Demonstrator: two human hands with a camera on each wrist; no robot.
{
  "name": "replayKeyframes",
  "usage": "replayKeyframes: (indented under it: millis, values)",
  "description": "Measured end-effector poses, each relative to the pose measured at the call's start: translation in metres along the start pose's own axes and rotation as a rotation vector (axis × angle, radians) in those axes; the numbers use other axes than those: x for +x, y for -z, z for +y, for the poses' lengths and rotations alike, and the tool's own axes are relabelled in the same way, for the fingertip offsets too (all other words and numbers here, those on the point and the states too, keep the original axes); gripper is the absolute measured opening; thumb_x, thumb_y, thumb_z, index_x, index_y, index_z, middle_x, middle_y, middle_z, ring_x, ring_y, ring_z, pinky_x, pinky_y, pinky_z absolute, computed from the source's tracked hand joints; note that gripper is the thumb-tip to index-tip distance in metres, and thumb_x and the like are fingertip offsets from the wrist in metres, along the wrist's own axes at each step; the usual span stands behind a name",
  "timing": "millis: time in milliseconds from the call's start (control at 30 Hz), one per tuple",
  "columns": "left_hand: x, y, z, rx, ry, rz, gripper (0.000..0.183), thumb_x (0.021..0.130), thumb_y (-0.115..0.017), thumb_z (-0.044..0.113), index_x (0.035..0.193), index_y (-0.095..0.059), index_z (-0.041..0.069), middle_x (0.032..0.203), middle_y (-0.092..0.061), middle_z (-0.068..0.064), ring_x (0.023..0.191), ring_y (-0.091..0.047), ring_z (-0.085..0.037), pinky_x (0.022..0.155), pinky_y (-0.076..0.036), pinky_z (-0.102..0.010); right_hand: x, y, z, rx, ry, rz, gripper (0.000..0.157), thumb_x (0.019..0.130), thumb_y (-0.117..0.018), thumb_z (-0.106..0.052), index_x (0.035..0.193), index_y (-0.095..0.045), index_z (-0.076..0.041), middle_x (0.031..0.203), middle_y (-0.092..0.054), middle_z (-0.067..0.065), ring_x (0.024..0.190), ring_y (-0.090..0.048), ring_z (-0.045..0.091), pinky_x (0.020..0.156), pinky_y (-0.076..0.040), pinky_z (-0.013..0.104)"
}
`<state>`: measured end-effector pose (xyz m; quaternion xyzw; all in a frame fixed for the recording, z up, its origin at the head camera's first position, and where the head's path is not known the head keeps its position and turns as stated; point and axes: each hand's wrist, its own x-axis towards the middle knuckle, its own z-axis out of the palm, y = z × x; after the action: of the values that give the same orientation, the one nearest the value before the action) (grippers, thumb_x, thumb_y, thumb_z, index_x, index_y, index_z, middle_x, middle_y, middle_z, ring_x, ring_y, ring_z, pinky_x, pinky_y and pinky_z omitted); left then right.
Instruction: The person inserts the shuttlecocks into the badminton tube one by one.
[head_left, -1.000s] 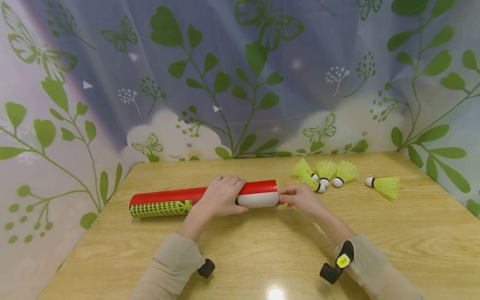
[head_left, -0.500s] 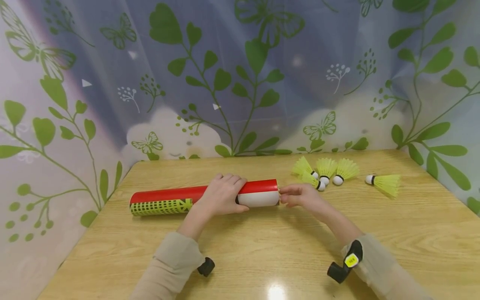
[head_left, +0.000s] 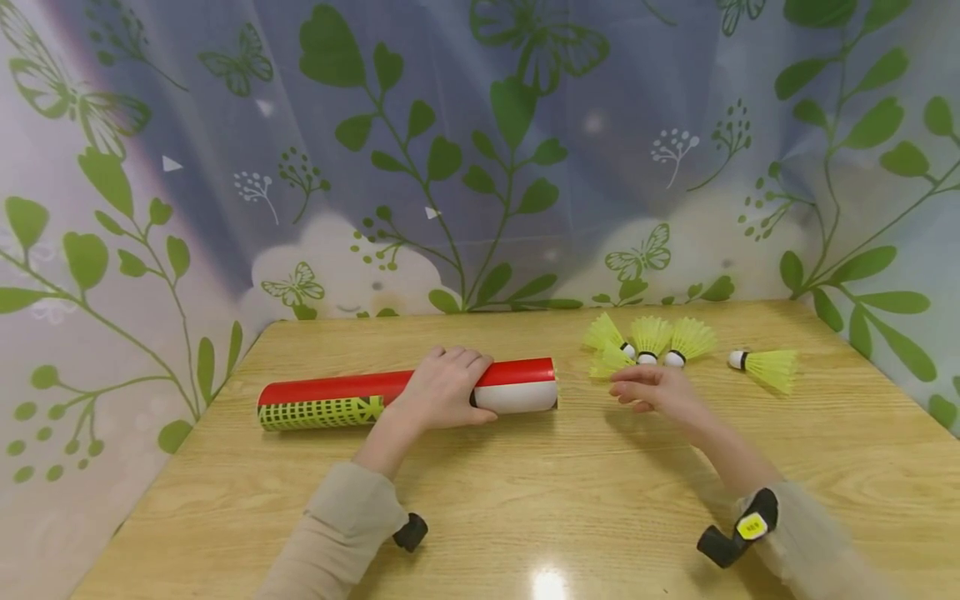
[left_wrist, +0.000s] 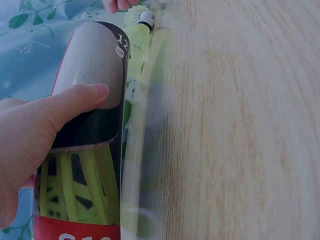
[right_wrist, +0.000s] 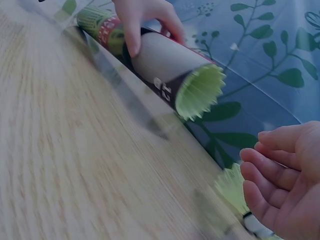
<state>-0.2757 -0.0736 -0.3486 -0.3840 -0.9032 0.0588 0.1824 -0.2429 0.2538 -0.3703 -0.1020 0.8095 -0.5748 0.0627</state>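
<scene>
A red, white and yellow-green shuttlecock tube [head_left: 517, 398] lies on its side on the table. My left hand [head_left: 442, 390] grips it round the middle, thumb along the near side. From its right end, in the right wrist view, the yellow skirt of a shuttlecock [right_wrist: 202, 92] pokes out. My right hand [head_left: 667, 396] is apart from the tube, fingers loosely bent and holding nothing. It overlaps the near edge of a cluster of loose yellow shuttlecocks [head_left: 651, 335] with white heads. Another shuttlecock [head_left: 772, 367] lies alone to their right.
The wooden table [head_left: 480, 517] backs onto a curtain [head_left: 465, 167] printed with green leaves and butterflies. Each forearm carries a black wrist mount [head_left: 723, 546] over or near a rolled beige sleeve.
My right hand has left the tube's right end and moved right to the loose shuttlecocks. The left hand and the tube have stayed in place.
</scene>
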Motion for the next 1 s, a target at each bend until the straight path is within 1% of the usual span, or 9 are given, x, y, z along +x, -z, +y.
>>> replayKeyframes:
  millis: [200,300,367,500,667,733,767,833,1000]
  values:
    - [0.000,0.001,0.000,-0.003,-0.003,0.005,0.071,0.071,-0.068,0.059,0.121,-0.057,0.010,0.113,-0.061,-0.002,0.104,-0.054,-0.020,0.082,-0.041,-0.036,-0.013,0.030,0.009,0.028,-0.013,0.051,0.045,0.094,-0.053,-0.016,0.123,-0.046,0.017,0.099,-0.066,-0.002,0.087,-0.062,0.009,0.075,-0.050,0.029]
    - [0.000,0.001,0.000,0.001,-0.003,0.004,0.070,0.071,-0.068,0.059,0.121,-0.057,0.010,0.113,-0.061,-0.002,0.104,-0.054,-0.020,0.082,-0.041,-0.036,-0.019,0.044,0.012,0.022,-0.026,0.077,0.045,0.094,-0.053,-0.018,0.124,-0.047,0.015,0.097,-0.065,-0.008,0.086,-0.062,0.006,0.076,-0.050,0.028]
    - [0.000,0.001,0.000,0.004,-0.004,0.003,0.070,0.071,-0.068,0.059,0.121,-0.057,0.010,0.113,-0.061,-0.002,0.104,-0.054,-0.020,0.082,-0.041,-0.036,-0.023,0.052,0.014,0.029,-0.031,0.094,0.039,0.095,-0.053,-0.018,0.122,-0.052,0.009,0.094,-0.065,-0.012,0.086,-0.061,0.004,0.075,-0.051,0.028]
    - [0.000,0.001,0.000,0.005,-0.009,0.010,0.071,0.071,-0.068,0.059,0.121,-0.057,0.010,0.113,-0.061,-0.003,0.104,-0.054,-0.020,0.082,-0.042,-0.036,-0.032,0.068,0.018,0.048,-0.044,0.129,0.019,0.094,-0.054,-0.022,0.110,-0.062,-0.015,0.090,-0.064,-0.017,0.084,-0.061,0.003,0.074,-0.051,0.026]
    - [0.000,-0.001,0.000,0.002,-0.016,0.028,0.071,0.071,-0.068,0.059,0.121,-0.058,0.010,0.112,-0.061,-0.003,0.103,-0.055,-0.020,0.081,-0.042,-0.036,-0.041,0.086,0.025,0.019,-0.033,0.154,0.013,0.095,-0.053,-0.025,0.105,-0.061,-0.024,0.090,-0.064,-0.019,0.084,-0.061,0.002,0.073,-0.050,0.022]
    - [0.000,-0.001,0.000,0.003,-0.016,0.032,0.071,0.071,-0.068,0.059,0.120,-0.058,0.010,0.112,-0.061,-0.002,0.102,-0.055,-0.020,0.080,-0.042,-0.036,-0.044,0.093,0.029,0.026,-0.033,0.162,0.012,0.095,-0.052,-0.024,0.102,-0.061,-0.028,0.089,-0.063,-0.020,0.083,-0.061,0.000,0.071,-0.049,0.020]
    - [0.000,-0.001,-0.001,0.004,-0.016,0.031,0.071,0.071,-0.068,0.059,0.120,-0.058,0.010,0.112,-0.061,-0.002,0.102,-0.055,-0.020,0.080,-0.042,-0.036,-0.045,0.097,0.031,0.032,-0.035,0.165,0.013,0.095,-0.052,-0.023,0.098,-0.060,-0.034,0.089,-0.063,-0.021,0.082,-0.060,-0.001,0.071,-0.049,0.019]
    - [-0.001,-0.001,-0.001,0.006,-0.014,0.029,0.071,0.070,-0.068,0.060,0.120,-0.058,0.010,0.112,-0.061,-0.002,0.102,-0.055,-0.020,0.080,-0.041,-0.035,-0.048,0.103,0.034,0.047,-0.038,0.176,0.020,0.095,-0.052,-0.021,0.092,-0.059,-0.039,0.088,-0.063,-0.021,0.081,-0.060,-0.002,0.069,-0.049,0.018]
    - [-0.001,-0.001,0.000,-0.004,-0.015,0.020,0.071,0.071,-0.068,0.059,0.120,-0.057,0.010,0.112,-0.061,-0.002,0.102,-0.054,-0.020,0.080,-0.041,-0.035,-0.056,0.119,0.041,0.080,-0.056,0.215,0.027,0.095,-0.053,-0.017,0.086,-0.063,-0.040,0.085,-0.064,-0.021,0.077,-0.060,-0.003,0.066,-0.049,0.017]
